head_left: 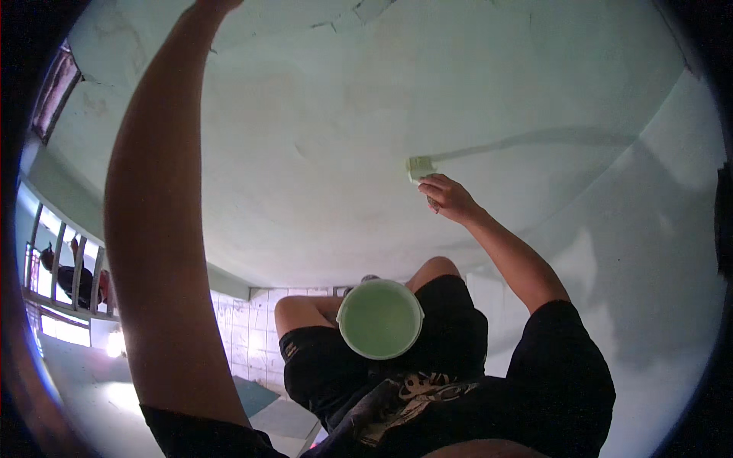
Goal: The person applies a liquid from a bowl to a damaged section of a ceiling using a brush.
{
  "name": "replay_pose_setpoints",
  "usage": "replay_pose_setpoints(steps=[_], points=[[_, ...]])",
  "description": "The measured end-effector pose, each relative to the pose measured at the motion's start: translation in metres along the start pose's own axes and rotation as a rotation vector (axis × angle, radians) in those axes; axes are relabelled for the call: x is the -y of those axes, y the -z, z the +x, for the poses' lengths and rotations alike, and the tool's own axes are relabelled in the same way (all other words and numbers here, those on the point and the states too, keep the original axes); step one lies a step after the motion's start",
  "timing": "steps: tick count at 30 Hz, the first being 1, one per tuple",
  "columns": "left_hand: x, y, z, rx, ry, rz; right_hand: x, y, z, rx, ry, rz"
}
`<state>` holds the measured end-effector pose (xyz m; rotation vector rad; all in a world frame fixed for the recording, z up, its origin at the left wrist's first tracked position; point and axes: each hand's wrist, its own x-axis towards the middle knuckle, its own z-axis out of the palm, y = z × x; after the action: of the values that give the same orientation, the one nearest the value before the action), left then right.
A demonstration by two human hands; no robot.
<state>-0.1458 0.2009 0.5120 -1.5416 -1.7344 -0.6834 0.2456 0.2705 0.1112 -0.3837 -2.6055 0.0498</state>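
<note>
My right hand [450,200] grips the handle of a paintbrush [420,166]. Pale green paint coats the wide brush head, which is at the pale green wall [305,153]. At the upper edge of the view, my raised left hand [220,4] is mostly cut off, so its fingers are hidden. A round white bucket [380,357] is in front of my body, between my knees, with pale green paint [379,320] inside. Neither hand touches the bucket.
Cracks [324,26] mark the wall near the top. Another wall [649,252] meets it at the right. Far left, a person in dark clothes [72,282] shows behind bars [57,259]. Below lies a tiled surface [256,328], with a bright light [115,343] at the left.
</note>
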Motion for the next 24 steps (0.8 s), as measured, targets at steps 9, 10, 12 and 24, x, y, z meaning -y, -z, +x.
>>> replay_pose_setpoints(steps=[9,10,12,24], points=[[-0.003,0.001,-0.002,-0.003,0.023,0.003,0.023,0.22,0.126,-0.526,0.022,-0.335],[-0.005,-0.004,-0.001,-0.003,0.022,0.004,0.025,0.223,0.128,-0.527,0.021,-0.335],[-0.01,-0.015,0.002,-0.037,0.018,-0.014,0.028,0.232,0.128,-0.724,0.19,-0.453],[-0.031,-0.041,-0.063,0.056,0.009,0.046,0.021,0.02,0.025,0.12,-0.143,0.031]])
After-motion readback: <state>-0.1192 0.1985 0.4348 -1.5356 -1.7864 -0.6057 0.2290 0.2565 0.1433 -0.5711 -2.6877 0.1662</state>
